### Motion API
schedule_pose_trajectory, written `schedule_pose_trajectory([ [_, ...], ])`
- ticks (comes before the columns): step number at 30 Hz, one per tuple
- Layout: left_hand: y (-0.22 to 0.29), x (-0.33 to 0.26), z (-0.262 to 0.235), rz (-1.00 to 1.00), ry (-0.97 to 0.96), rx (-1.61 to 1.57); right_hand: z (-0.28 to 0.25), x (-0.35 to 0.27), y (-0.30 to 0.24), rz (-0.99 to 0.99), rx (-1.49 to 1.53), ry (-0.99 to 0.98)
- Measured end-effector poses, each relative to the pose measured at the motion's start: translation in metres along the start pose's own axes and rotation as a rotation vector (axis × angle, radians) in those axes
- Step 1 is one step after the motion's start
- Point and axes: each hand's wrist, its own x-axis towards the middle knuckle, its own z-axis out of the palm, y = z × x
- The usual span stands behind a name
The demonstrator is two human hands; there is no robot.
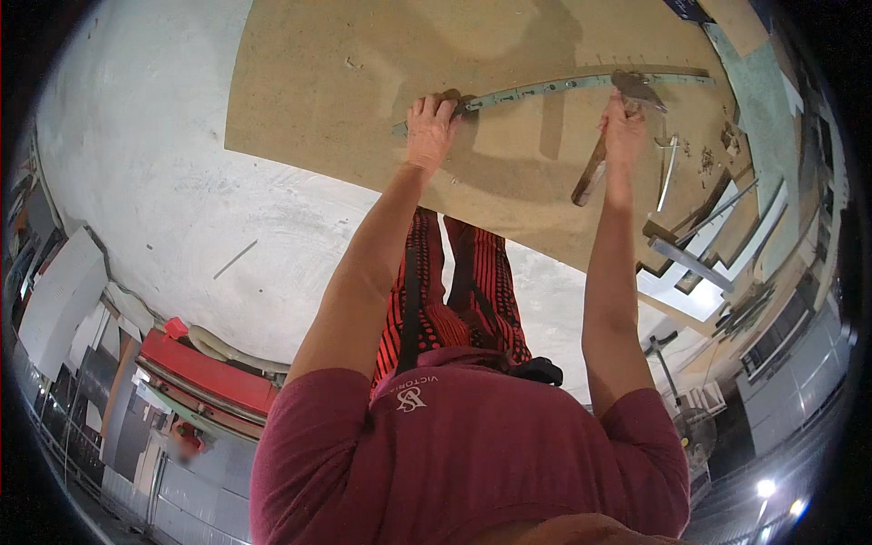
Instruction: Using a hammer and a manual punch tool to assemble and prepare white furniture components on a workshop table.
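A long, thin wooden strip (pixel 536 89) with a pale green face and dark marks lies across the brown board, bowed slightly. My left hand (pixel 431 132) is closed over it near its left end, fingers bent; what lies under the fingertips is partly hidden. In my right hand (pixel 624 132) is a hammer, gripped on its wooden handle (pixel 589 177) close below the head. The dark hammer head (pixel 639 89) is over the right part of the strip; I cannot tell whether it touches. Several thin nails (pixel 642 62) stand along the far edge there.
The large brown board (pixel 309 100) rests above a whitish floor (pixel 182 209). Right of my right hand lie a light metal tool (pixel 669 168), a scatter of small nails (pixel 707 162) and a grey tube (pixel 690 263). A red machine (pixel 209 372) stands at the lower left.
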Motion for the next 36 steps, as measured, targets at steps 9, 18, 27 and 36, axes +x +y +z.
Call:
schedule_pose_trajectory([
  [9, -0.002, 0.001, -0.001, 0.005, -0.011, -0.006, -0.005, 0.004, 0.009, -0.025, 0.223, -0.074],
  [18, -0.002, 0.002, 0.001, 0.031, 0.006, 0.014, -0.031, 0.035, -0.009, -0.081, 0.36, 0.008],
  [27, 0.001, 0.002, 0.0, 0.034, 0.014, 0.026, -0.011, 0.028, 0.023, 0.1, 0.127, -0.096],
  [36, 0.001, 0.002, -0.002, 0.013, -0.048, 0.043, -0.052, 0.047, -0.01, -0.072, 0.289, 0.052],
])
